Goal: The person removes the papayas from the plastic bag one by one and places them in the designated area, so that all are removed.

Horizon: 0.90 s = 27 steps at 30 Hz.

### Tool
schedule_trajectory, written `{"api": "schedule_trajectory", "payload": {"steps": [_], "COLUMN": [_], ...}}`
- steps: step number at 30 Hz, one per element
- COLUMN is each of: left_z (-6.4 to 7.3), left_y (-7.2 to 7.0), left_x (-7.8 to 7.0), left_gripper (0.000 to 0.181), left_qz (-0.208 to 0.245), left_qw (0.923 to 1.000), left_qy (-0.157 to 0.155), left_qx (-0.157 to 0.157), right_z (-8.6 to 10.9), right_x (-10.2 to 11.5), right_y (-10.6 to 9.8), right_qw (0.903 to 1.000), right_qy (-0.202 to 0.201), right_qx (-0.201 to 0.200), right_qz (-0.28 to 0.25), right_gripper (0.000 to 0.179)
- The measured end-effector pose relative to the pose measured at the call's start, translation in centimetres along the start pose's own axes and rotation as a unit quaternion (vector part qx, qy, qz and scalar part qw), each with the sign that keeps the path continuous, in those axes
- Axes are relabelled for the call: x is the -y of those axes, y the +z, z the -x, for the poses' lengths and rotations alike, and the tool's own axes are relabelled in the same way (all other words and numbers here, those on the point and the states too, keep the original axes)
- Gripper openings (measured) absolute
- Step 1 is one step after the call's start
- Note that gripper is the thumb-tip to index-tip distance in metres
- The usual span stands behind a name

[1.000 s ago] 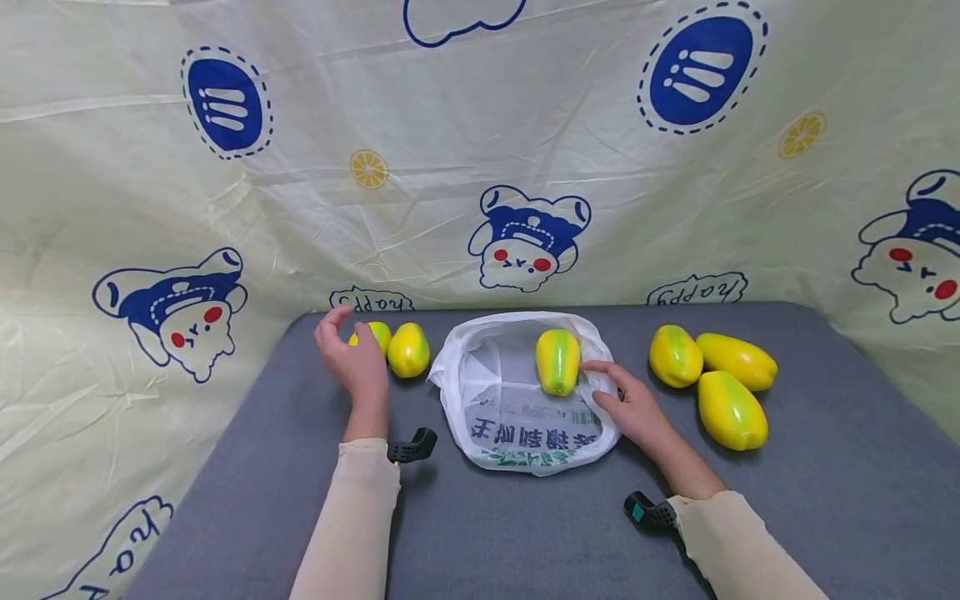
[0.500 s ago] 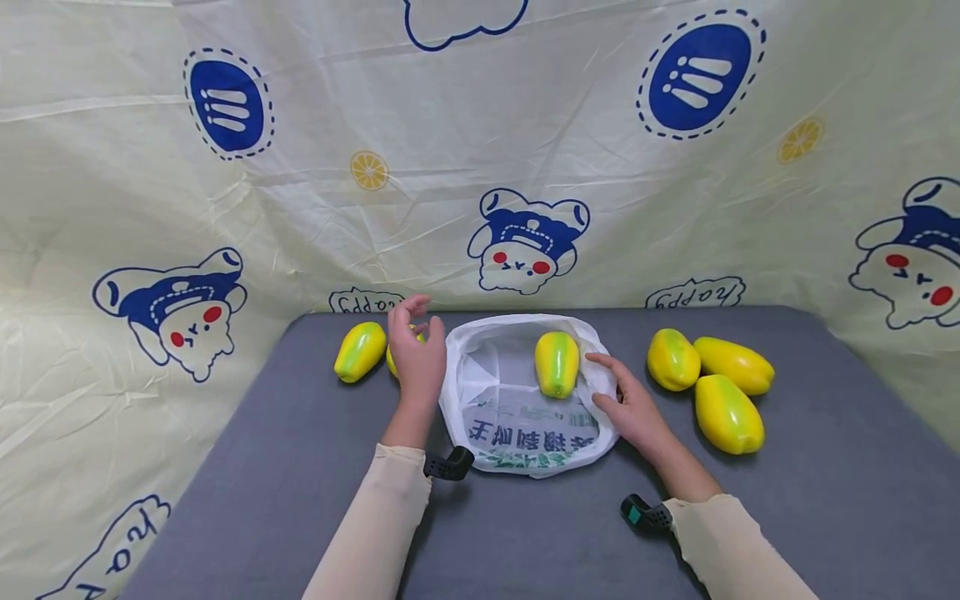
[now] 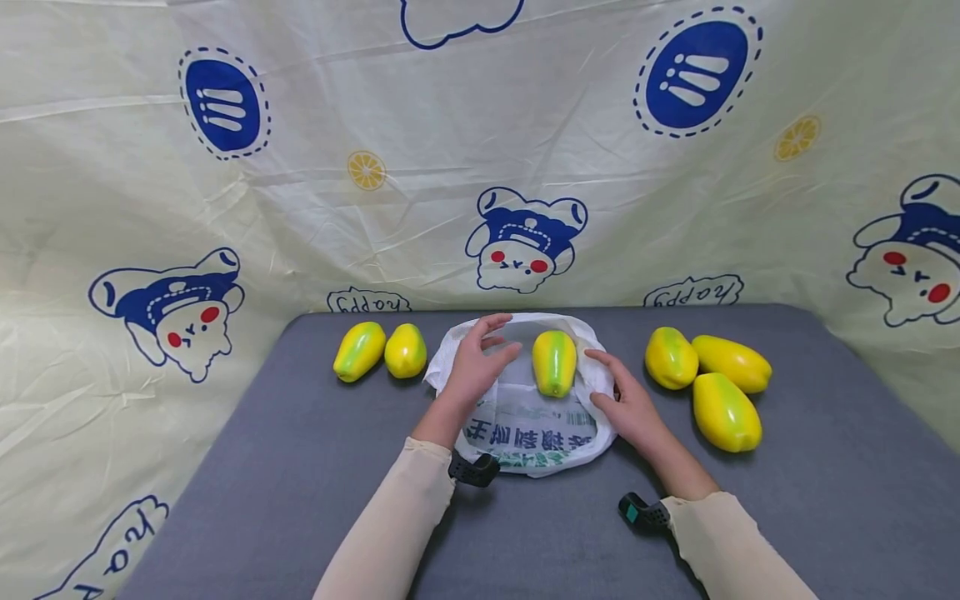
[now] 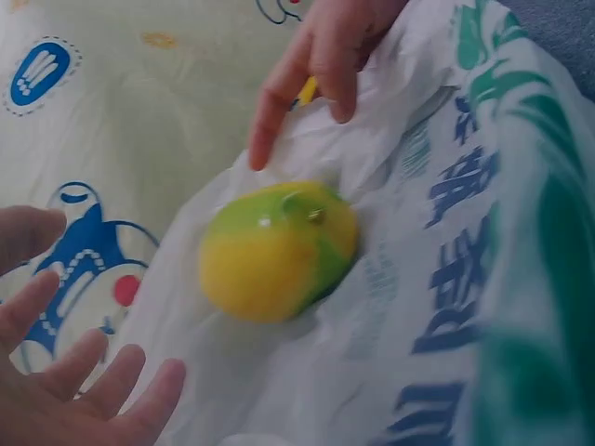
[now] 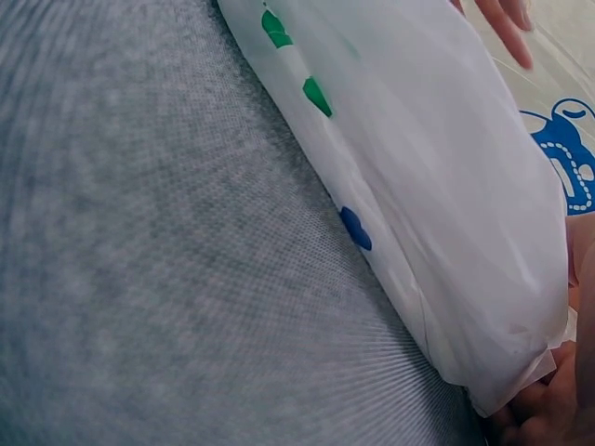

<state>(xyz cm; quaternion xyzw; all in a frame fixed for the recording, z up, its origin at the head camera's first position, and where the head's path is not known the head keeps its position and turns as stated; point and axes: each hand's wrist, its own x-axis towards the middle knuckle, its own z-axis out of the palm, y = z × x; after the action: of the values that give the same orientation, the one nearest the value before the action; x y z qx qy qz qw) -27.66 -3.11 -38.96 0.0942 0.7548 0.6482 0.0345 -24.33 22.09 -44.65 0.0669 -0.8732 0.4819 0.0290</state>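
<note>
A white plastic bag (image 3: 525,433) with green and blue print lies spread on the grey table (image 3: 285,483). One yellow-green papaya (image 3: 554,362) (image 4: 277,251) sits inside it. My left hand (image 3: 480,358) hovers over the bag's left side with its fingers (image 4: 84,390) spread, just left of the papaya and holding nothing. My right hand (image 3: 626,400) rests on the bag's right rim, fingers (image 4: 316,65) lying straight on the plastic. In the right wrist view only the bag's outer wall (image 5: 437,214) and the table show.
Two papayas (image 3: 359,351) (image 3: 406,350) lie left of the bag. Three more (image 3: 671,357) (image 3: 731,362) (image 3: 726,412) are clustered to its right. A cream cartoon-print curtain (image 3: 480,167) closes the back and both sides of the table.
My left hand has left the two papayas on the left and moved right, over the bag's opening. The right hand has stayed on the bag's rim.
</note>
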Motion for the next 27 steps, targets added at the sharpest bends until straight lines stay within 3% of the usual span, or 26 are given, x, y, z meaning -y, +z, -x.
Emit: {"api": "schedule_trajectory", "payload": {"steps": [6,18,27], "left_z": [-0.4,-2.0,-2.2], "left_y": [1.8,3.6,5.1], "left_x": [1.1,2.8,3.3], "left_gripper": [0.051,0.049,0.052], "left_qz": [-0.003,-0.013,-0.029], "left_qw": [0.9995,0.9986,0.9979], "left_qy": [-0.013,-0.044,-0.05], "left_qx": [0.029,0.028,0.03], "right_z": [0.1,-0.1,-0.1], "right_x": [-0.2,-0.2,0.0], "right_y": [-0.1,0.1,-0.1], "right_qw": [1.0,1.0,1.0], "right_qy": [0.002,0.004,0.0], "right_qx": [0.003,0.001,0.003], "right_qz": [0.004,-0.004,-0.002], "right_gripper": [0.064,0.063,0.064]}}
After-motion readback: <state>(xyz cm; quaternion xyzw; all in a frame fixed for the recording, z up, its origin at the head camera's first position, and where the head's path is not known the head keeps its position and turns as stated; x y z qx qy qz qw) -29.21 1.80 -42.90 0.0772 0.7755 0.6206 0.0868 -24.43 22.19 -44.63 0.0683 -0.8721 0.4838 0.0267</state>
